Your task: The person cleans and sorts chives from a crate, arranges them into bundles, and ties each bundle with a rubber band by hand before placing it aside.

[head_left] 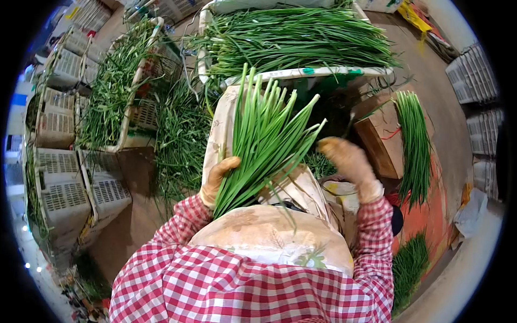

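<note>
Remotely, I am observing matt, perforated plastic crates point(62, 202) at left; crumpled, thin plastic in the bag point(472, 211) at right; smooth, faintly glossy green stalks point(264, 145) between them; and matt cloth in the checked shirt point(231, 285), near.

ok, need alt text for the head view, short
Left hand holds a fanned bunch of long green stalks in front of a person in a red-checked shirt; the right hand, blurred, is beside it. Ahead, a white crate is piled with similar greens; another bundle lies to the right.
</note>
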`<control>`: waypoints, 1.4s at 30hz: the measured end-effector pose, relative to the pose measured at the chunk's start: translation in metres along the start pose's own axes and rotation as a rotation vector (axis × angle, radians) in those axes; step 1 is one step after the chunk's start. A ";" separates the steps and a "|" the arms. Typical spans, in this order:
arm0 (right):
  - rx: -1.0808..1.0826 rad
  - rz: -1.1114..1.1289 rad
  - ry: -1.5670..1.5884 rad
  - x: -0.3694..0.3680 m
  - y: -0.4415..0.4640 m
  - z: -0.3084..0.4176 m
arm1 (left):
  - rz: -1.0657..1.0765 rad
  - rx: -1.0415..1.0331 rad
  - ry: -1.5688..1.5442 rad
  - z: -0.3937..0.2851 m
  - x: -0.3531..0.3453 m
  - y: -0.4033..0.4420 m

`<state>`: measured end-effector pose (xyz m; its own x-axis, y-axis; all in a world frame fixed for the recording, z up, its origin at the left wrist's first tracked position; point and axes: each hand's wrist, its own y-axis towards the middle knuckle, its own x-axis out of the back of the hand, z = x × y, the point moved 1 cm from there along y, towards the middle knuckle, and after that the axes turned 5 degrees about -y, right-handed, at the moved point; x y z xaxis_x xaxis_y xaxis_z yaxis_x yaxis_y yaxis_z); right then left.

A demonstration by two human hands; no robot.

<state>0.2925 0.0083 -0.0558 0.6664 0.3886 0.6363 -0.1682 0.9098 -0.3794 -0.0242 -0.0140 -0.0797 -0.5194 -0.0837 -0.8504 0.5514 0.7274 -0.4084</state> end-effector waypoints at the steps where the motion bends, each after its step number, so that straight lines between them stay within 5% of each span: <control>1: 0.037 0.120 0.143 -0.016 -0.008 0.020 | -0.066 0.016 -0.061 0.001 0.016 0.008; 2: 0.071 0.234 0.285 -0.030 -0.013 0.037 | -0.062 0.016 -0.063 -0.002 0.001 0.014; 5: 0.165 0.214 0.655 -0.061 -0.012 0.060 | -0.131 -0.074 0.674 -0.010 -0.067 0.038; 7: 0.130 0.111 0.754 -0.058 -0.006 0.064 | -0.005 -0.145 0.660 0.002 -0.088 0.048; 9: 0.135 0.075 1.040 -0.054 0.001 0.060 | 0.200 -0.706 1.700 0.010 -0.097 0.064; 10: 0.139 0.003 1.243 -0.050 0.001 0.062 | 0.226 -0.645 1.736 0.018 -0.105 0.065; 11: -0.051 0.024 1.401 -0.046 0.003 0.054 | 0.302 -0.810 1.831 0.027 -0.113 0.068; 12: 0.012 -0.072 1.536 -0.042 0.005 0.055 | 0.369 -0.980 1.917 0.035 -0.119 0.071; 14: 0.149 -0.124 1.519 -0.023 0.018 0.042 | 0.398 -0.997 1.999 0.052 -0.117 0.075; 16: 0.131 -0.123 1.555 -0.004 0.021 0.032 | 0.627 -0.698 2.040 0.040 -0.154 0.058; 18: 0.011 -0.089 1.468 0.029 0.015 0.017 | 0.918 -0.487 1.741 0.031 -0.143 0.059; 20: 0.016 0.019 1.362 0.064 0.009 -0.001 | 0.953 -0.016 1.323 0.000 -0.143 0.058; 22: -0.039 0.081 1.207 0.095 -0.009 -0.006 | 0.686 0.083 0.843 -0.033 -0.120 0.068; 24: -0.133 0.112 1.170 0.113 -0.033 0.008 | 0.241 -0.146 0.552 -0.054 -0.115 0.076; 27: -0.138 0.019 0.873 0.100 -0.053 0.046 | 0.002 -0.191 0.465 -0.033 -0.102 0.101; 29: -0.181 0.137 0.701 0.059 -0.047 0.040 | 0.332 -0.126 0.352 0.012 -0.148 0.119; 30: -0.104 0.134 0.541 0.042 -0.051 0.041 | 0.328 -0.156 0.424 0.018 -0.152 0.119; 32: -0.020 0.050 0.766 0.037 -0.061 0.039 | 0.423 -0.017 0.276 0.014 -0.181 0.111; 34: -0.011 -0.006 0.851 0.048 -0.074 0.034 | 0.306 -0.150 0.240 0.010 -0.143 0.129; 38: -0.016 0.093 0.962 0.032 -0.075 0.024 | 0.466 0.134 0.255 0.018 -0.117 0.126; 42: 0.094 0.391 1.102 0.007 -0.060 0.036 | 0.709 0.029 0.140 0.034 -0.145 0.131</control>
<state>0.2812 -0.0380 -0.0043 0.8185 0.3499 -0.4557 -0.5233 0.7815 -0.3399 0.1456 0.0698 -0.0209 -0.1080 0.4908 -0.8646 0.8028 0.5560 0.2153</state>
